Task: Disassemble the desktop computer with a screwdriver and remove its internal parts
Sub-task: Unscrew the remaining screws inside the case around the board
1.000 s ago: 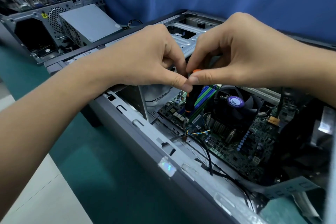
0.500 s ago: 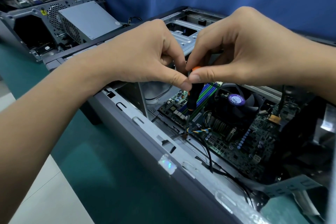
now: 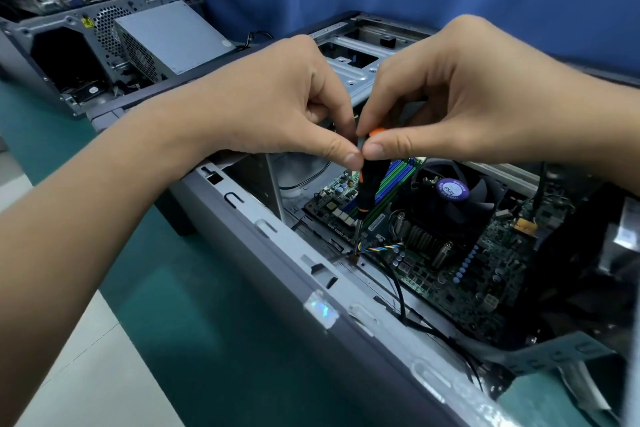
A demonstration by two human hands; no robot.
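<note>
Item, near to far: desktop computer (image 3: pixel 277 253), side open; motherboard (image 3: pixel 450 270) still seated; screwdriver (image 3: pixel 369 184) upright, tip at the board's near edge, barely shifted; my left hand (image 3: pixel 277 104) and right hand (image 3: pixel 450 97) still pinching its handle top, so unscrewing likely continues.

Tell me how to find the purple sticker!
Look into the open grey computer case, at the green circuit board inside. A black fan sits on it, right of the screwdriver. The sticker is at the fan's centre: round, purple, with writing, unlike the long blue and green slots nearby.
</note>
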